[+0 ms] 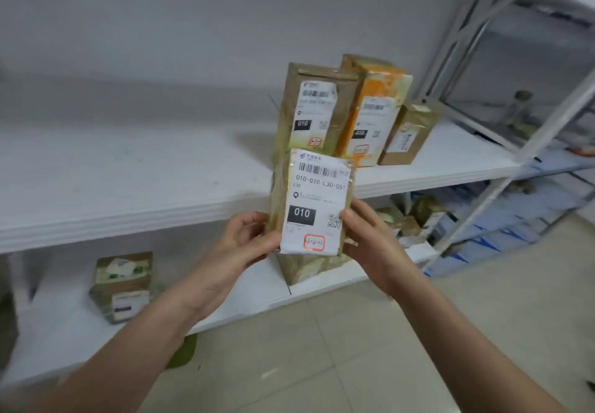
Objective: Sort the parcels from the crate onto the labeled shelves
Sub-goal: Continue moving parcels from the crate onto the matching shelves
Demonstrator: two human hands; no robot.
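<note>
Held parcel: a brown tape-wrapped cardboard parcel (314, 206) stands upright in the air, its white shipping label facing the camera. The label shows a barcode, "010-010 L30-551", a black "010" block and a red-framed handwritten mark.
Left hand: the left hand (248, 242) grips the parcel's lower left edge, thumb on the front by the label's corner, fingers curled round behind.
Right hand: the right hand (370, 235) grips the lower right edge, thumb pressed on the front beside the QR code, fingers wrapped behind.
Parcel relative to hands: it is clamped between the two hands and rises well above them; only its lower half is touched.
Parcel relative to shelves: it is in front of the white middle shelf board (128, 181), overlapping the board's front edge in view.
On the middle shelf: a tall brown labelled box (314, 106), an orange-and-white carton (370, 113) touching its right side, and a small brown box (409, 135) just beside that.
Lower shelf: the white lower shelf board (64, 332) carries a small taped brown packet (124, 284), well to the left of the hands.
Under the label: a brown mass shows below it; I cannot tell whether it belongs to the held parcel.
Right side: a grey metal rack (502, 187) holds blurred blue-and-white items.
Floor: pale beige tiles (322, 348).
</note>
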